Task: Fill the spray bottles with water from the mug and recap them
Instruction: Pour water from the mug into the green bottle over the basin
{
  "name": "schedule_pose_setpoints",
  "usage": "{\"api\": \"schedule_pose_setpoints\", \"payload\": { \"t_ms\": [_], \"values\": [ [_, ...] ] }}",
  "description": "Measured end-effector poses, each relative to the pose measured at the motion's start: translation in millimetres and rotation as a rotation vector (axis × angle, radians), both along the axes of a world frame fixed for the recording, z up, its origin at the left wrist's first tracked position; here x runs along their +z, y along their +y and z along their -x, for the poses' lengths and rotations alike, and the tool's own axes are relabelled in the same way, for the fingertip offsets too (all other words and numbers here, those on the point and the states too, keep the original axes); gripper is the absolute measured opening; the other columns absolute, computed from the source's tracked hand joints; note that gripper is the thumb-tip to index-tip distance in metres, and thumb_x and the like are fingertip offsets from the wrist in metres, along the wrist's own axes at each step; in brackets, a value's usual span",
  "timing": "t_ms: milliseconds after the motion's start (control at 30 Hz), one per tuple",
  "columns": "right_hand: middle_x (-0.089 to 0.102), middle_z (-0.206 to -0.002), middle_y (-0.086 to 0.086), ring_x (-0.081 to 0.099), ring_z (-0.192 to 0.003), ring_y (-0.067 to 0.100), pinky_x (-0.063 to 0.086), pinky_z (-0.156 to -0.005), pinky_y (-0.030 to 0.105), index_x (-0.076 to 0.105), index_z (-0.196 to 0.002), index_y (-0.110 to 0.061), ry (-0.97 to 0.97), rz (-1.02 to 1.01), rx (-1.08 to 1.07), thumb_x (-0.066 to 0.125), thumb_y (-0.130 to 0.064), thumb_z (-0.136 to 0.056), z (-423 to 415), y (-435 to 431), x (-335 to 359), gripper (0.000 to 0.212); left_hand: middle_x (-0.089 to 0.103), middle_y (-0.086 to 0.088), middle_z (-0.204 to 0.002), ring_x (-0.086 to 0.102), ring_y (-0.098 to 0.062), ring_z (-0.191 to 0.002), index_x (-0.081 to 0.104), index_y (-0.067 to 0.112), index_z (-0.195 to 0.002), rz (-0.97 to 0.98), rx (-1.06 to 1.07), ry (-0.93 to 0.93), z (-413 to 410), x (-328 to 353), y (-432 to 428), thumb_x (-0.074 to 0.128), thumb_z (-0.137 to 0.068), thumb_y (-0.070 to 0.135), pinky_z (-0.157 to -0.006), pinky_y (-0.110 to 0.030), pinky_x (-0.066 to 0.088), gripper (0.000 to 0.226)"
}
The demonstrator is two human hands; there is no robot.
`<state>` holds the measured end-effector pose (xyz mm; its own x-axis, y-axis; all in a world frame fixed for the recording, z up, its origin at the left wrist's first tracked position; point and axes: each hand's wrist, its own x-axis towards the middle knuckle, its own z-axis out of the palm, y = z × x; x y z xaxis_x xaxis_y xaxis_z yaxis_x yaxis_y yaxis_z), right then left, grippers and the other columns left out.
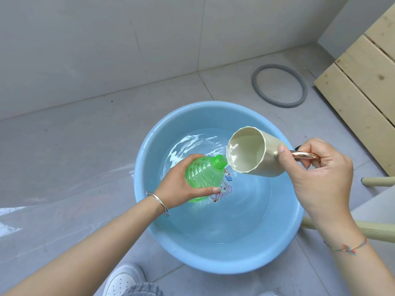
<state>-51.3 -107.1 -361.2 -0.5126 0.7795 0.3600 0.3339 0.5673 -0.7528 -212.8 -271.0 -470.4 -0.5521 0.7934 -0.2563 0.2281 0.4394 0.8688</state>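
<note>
Head view: over a blue basin point(149, 221) of water, the left hand point(177, 184) grips a tilted, uncapped green bottle point(201, 174). Beside it, the right hand point(320, 178) holds the mug point(252, 152) by its handle, rim tipped at the bottle's neck.

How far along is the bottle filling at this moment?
Done: the green bottle is uncapped, gripped by the left hand over the blue basin. In hand: the right hand tips the mug, lip at the bottle's mouth. Left: recapping; no cap or second bottle is in view.

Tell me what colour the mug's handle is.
Shiny rose-gold metal; the mug body is cream. Shows best, and only, in the head view, at the handle.
</note>
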Motion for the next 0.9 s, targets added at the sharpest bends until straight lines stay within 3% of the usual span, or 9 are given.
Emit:
{"api": "schedule_pose_setpoints", "payload": {
  "t_ms": [133, 300, 400, 467, 567, 700, 900],
  "values": [
    [0.039, -0.066, 0.001, 0.036, -0.056, 0.007, 0.027, -0.055, 0.013, 0.036, -0.056, -0.018, -0.012, -0.060, 0.012, 0.065, -0.029, -0.077, 1, 1, 0, 0.038, 0.057, 0.023, -0.123, 0.051, 0.004, -0.118, 0.050, 0.041, -0.124, -0.005, 0.003, -0.002, 0, 0, -1, 0.083, -0.050, 0.066, -0.099, -0.014, 0.037, 0.084],
    [0.039, -0.066, 0.003, 0.037, -0.060, 0.013, 0.028, -0.057, 0.018, 0.038, -0.056, -0.011, -0.019, -0.115, 0.032, 0.065, -0.028, -0.077, 1, -1, 3, 0.038, 0.055, 0.023, -0.125, 0.049, 0.005, -0.117, 0.050, 0.041, -0.125, 0.005, 0.016, 0.001, 1, 1, -1, 0.082, -0.051, 0.063, -0.093, -0.001, 0.031, 0.083],
    [0.033, -0.056, 0.000, 0.038, -0.062, 0.014, 0.028, -0.058, 0.019, 0.038, -0.055, -0.010, -0.029, -0.158, 0.036, 0.068, -0.022, -0.077, 2, -1, 6, 0.039, 0.056, 0.024, -0.124, 0.049, 0.006, -0.117, 0.050, 0.042, -0.124, 0.011, 0.017, -0.001, 0, -1, -2, 0.082, -0.050, 0.067, -0.096, -0.009, 0.035, 0.085],
    [0.037, -0.055, -0.005, 0.037, -0.062, 0.014, 0.027, -0.059, 0.019, 0.039, -0.055, -0.009, -0.031, -0.176, 0.040, 0.068, -0.020, -0.078, 2, -1, 7, 0.039, 0.056, 0.023, -0.125, 0.050, 0.006, -0.118, 0.051, 0.039, -0.125, 0.008, 0.017, -0.009, -1, -1, -2, 0.084, -0.052, 0.061, -0.096, -0.007, 0.035, 0.083],
    [0.037, -0.056, -0.007, 0.037, -0.063, 0.013, 0.028, -0.060, 0.020, 0.039, -0.056, -0.007, -0.033, -0.202, 0.038, 0.067, -0.022, -0.078, 2, -2, 9, 0.039, 0.056, 0.023, -0.125, 0.050, 0.005, -0.118, 0.051, 0.038, -0.125, 0.007, 0.023, -0.003, -1, -2, -2, 0.083, -0.049, 0.068, -0.099, -0.012, 0.036, 0.088],
    [0.036, -0.056, -0.008, 0.036, -0.063, 0.009, 0.028, -0.062, 0.022, 0.038, -0.056, -0.010, -0.034, -0.252, 0.047, 0.067, -0.023, -0.079, 5, -3, 12, 0.039, 0.057, 0.023, -0.123, 0.051, 0.004, -0.117, 0.051, 0.037, -0.125, 0.004, 0.031, -0.010, 0, 0, -2, 0.081, -0.051, 0.062, -0.095, -0.007, 0.035, 0.083],
    [0.035, -0.056, -0.007, 0.028, -0.062, 0.019, 0.026, -0.064, 0.028, 0.039, -0.056, -0.012, -0.048, -0.316, 0.058, 0.066, -0.025, -0.079, 8, -6, 16, 0.037, 0.056, 0.023, -0.124, 0.050, 0.003, -0.118, 0.050, 0.039, -0.124, 0.016, 0.033, -0.020, -1, 1, -2, 0.080, -0.051, 0.063, -0.097, -0.012, 0.035, 0.083]
  ]
}}
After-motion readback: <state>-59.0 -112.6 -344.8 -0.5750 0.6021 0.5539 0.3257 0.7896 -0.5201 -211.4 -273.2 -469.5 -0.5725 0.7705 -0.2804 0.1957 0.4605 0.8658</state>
